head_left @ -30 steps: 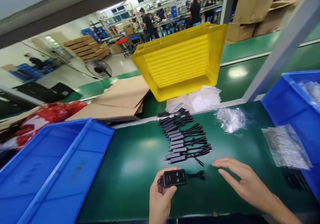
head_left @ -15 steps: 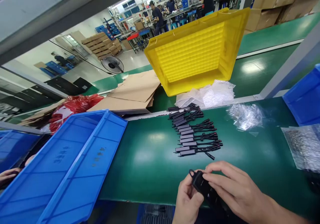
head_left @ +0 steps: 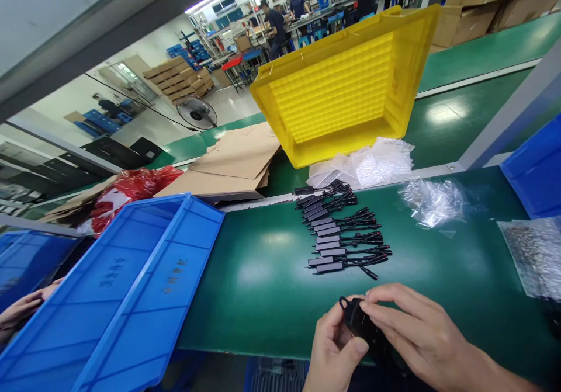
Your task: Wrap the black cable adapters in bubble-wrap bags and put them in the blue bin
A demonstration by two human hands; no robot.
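Near the front edge of the green table (head_left: 245, 298), both hands are closed on a black elongated device (head_left: 367, 329) with a small loop at its upper end. My left hand (head_left: 331, 345) grips its upper left side, thumb in front. My right hand (head_left: 423, 330) presses its fingertips along the right side, close to the loop. The device's lower part is dark and partly hidden by the right hand. Beyond the hands lies a column of small black modules with short cables (head_left: 331, 246), their plugs pointing right.
Two nested blue bins (head_left: 175, 298) lean at the left, with another person's hands (head_left: 26, 307) beyond them. A yellow crate (head_left: 337, 100) stands tilted behind bubble wrap bags (head_left: 377, 161). Clear plastic bags (head_left: 433, 202) and a blue bin (head_left: 537, 170) are at the right.
My hands and the black device appear slightly farther right, with the device turned a little so its loop shows rounder. At the left, the other person's hands have moved up.
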